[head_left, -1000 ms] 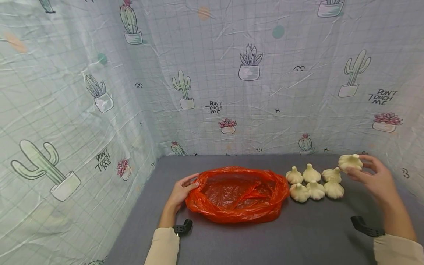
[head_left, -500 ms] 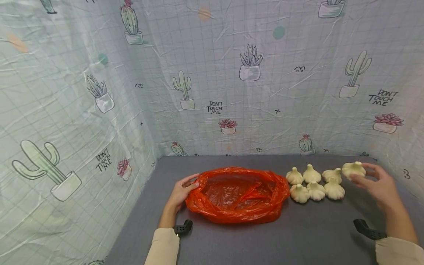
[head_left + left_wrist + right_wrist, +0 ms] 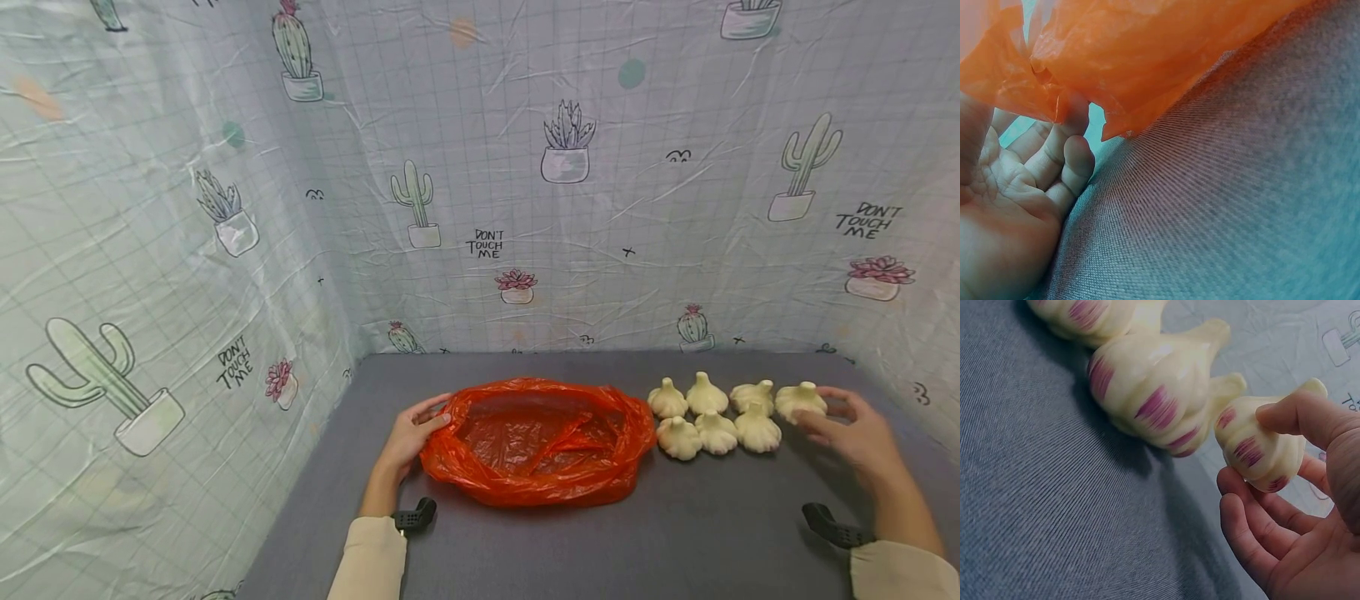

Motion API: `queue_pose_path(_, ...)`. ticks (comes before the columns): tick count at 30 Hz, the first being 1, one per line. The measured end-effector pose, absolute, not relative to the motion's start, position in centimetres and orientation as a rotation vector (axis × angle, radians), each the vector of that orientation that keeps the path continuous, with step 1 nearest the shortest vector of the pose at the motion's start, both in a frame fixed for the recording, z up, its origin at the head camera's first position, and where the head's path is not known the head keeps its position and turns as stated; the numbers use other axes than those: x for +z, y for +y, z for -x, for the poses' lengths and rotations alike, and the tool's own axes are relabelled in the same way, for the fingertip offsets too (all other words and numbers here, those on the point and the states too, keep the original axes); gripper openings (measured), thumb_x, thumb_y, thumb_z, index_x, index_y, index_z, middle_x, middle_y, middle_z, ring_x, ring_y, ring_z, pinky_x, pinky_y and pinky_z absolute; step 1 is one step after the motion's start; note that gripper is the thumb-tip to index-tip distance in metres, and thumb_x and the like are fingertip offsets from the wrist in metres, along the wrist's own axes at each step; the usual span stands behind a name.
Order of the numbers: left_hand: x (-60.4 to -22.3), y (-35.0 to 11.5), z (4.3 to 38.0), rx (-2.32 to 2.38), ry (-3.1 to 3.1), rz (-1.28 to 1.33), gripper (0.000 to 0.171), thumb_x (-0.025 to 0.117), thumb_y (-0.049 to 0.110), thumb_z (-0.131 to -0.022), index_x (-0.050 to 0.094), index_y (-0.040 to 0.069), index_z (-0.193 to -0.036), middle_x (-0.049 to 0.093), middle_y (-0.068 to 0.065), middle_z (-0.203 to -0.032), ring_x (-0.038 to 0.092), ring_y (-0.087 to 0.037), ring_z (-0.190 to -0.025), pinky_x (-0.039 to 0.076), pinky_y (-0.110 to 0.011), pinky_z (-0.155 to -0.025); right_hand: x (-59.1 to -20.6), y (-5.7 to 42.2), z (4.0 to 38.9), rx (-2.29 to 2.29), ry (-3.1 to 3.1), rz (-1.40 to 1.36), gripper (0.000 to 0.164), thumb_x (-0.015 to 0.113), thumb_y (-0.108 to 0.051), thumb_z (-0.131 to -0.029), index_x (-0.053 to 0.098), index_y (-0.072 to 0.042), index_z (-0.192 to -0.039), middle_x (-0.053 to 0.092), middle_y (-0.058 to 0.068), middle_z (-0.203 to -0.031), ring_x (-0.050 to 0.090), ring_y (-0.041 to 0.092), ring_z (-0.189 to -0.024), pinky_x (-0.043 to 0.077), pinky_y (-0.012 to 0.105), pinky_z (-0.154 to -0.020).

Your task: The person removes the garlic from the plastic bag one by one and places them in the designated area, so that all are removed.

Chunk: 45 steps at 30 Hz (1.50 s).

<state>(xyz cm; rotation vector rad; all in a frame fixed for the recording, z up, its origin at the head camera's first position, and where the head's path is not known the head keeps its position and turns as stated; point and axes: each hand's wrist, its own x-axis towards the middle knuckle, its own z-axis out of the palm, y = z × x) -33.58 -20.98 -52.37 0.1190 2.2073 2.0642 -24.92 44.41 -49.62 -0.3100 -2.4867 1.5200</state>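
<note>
A red plastic bag (image 3: 540, 492) lies on the table with its wide mouth facing up. My left hand (image 3: 407, 435) holds its left rim; in the left wrist view the thumb and fingers meet the thin orange-looking plastic (image 3: 1141, 56). At the far right my right hand (image 3: 858, 429) grips a garlic bulb (image 3: 801, 402). The right wrist view has the thumb on top of this purple-streaked bulb (image 3: 1254, 447) and fingers below it. Several more garlic bulbs (image 3: 716, 432) sit in two rows between the bag and my right hand.
The grey cloth-covered table (image 3: 600, 550) reaches back to a cactus-print curtain (image 3: 480, 317), which also hangs along the left and right sides. Each wrist carries a black camera mount (image 3: 416, 515).
My right hand has lowered the garlic bulb and shifted slightly right, bringing it level with the back row of bulbs. My left hand and the bag have stayed put.
</note>
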Motion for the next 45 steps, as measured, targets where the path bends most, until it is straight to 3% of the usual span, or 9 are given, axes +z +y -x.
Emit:
queue_pose_path(4,-52.4,-21.0,33.6,2.072,2.2,-0.123,0.047,0.074,0.018,-0.094,0.064,0.016,-0.14,0.071,-0.014,-0.123,0.072,-0.017,-0.098,0.06,-0.032,-0.079,-50.1,44.6,24.9,1.522,-2.516,0.301,0.039,0.07,-0.033,-0.098,0.042,-0.039,-0.124,0.042,0.037,-0.128,0.065,-0.002,-0.072,0.06,0.025,-0.066)
queue_pose_path(6,-52.4,-21.0,33.6,2.078,2.193,-0.127,0.047,0.074,0.018,-0.094,0.064,0.015,-0.14,0.071,-0.015,-0.123,0.072,-0.017,-0.098,0.06,-0.032,-0.079,-50.3,44.7,24.9,1.527,-2.534,0.306,0.04,0.07,-0.034,-0.098,0.042,-0.037,-0.127,0.039,0.04,-0.132,0.064,-0.003,-0.072,0.059,0.025,-0.066)
queue_pose_path(10,-52.4,-21.0,33.6,2.081,2.186,-0.131,0.047,0.074,0.018,-0.095,0.063,0.015,-0.141,0.071,-0.015,-0.123,0.072,-0.017,-0.098,0.06,-0.031,-0.079,-50.7,44.8,24.9,1.497,-2.568,0.314,0.045,0.071,-0.036,-0.097,0.044,-0.029,-0.133,0.04,0.039,-0.132,0.063,-0.005,-0.073,0.059,0.025,-0.065)
queue_pose_path(16,-52.3,-21.0,33.5,2.073,2.19,-0.13,0.049,0.075,0.019,-0.094,0.063,0.015,-0.142,0.071,-0.014,-0.124,0.072,-0.017,-0.098,0.06,-0.031,-0.079,-51.1,45.1,25.1,1.458,-2.585,0.3,0.044,0.072,-0.035,-0.096,0.045,-0.029,-0.131,0.046,0.036,-0.126,0.062,-0.006,-0.072,0.059,0.025,-0.065)
queue_pose_path(20,-52.3,-21.0,33.5,2.067,2.186,-0.124,0.047,0.074,0.02,-0.095,0.064,0.017,-0.14,0.071,-0.014,-0.124,0.072,-0.018,-0.099,0.06,-0.033,-0.08,-51.2,45.2,25.1,1.427,-2.609,0.306,0.055,0.071,-0.036,-0.097,0.045,-0.008,-0.137,0.045,0.039,-0.127,0.061,-0.007,-0.072,0.059,0.026,-0.064)
queue_pose_path(23,-52.2,-21.0,33.5,2.06,2.19,-0.122,0.047,0.074,0.021,-0.095,0.064,0.017,-0.141,0.07,-0.015,-0.126,0.072,-0.018,-0.1,0.06,-0.033,-0.08,-51.2,45.2,25.2,1.386,-2.649,0.304,0.072,0.069,-0.036,-0.098,0.036,0.01,-0.142,0.044,0.044,-0.129,0.058,-0.009,-0.072,0.058,0.026,-0.064)
queue_pose_path(25,-52.2,-21.0,33.5,2.052,2.199,-0.119,0.048,0.075,0.021,-0.094,0.063,0.017,-0.141,0.07,-0.015,-0.126,0.071,-0.018,-0.1,0.06,-0.032,-0.081,-51.2,45.1,25.2,1.363,-2.675,0.307,0.079,0.068,-0.037,-0.099,0.03,0.016,-0.144,0.043,0.047,-0.131,0.057,-0.01,-0.071,0.058,0.026,-0.064)
queue_pose_path(39,-52.1,-21.0,33.5,2.049,2.206,-0.099,0.046,0.075,0.022,-0.094,0.065,0.019,-0.139,0.07,-0.013,-0.124,0.071,-0.018,-0.1,0.061,-0.034,-0.08,-50.7,45.6,25.3,1.279,-2.815,0.29,0.083,0.064,-0.043,-0.1,0.026,0.012,-0.149,0.038,0.05,-0.138,0.06,0.002,-0.076,0.054,0.029,-0.064)
queue_pose_path(45,-52.1,-21.0,33.4,2.056,2.208,-0.101,0.046,0.075,0.022,-0.094,0.066,0.018,-0.139,0.071,-0.013,-0.125,0.071,-0.019,-0.101,0.061,-0.034,-0.081,-50.6,45.4,25.4,1.271,-2.817,0.302,0.083,0.064,-0.041,-0.1,0.026,0.014,-0.149,0.037,0.05,-0.138,0.056,0.0,-0.078,0.054,0.029,-0.064)
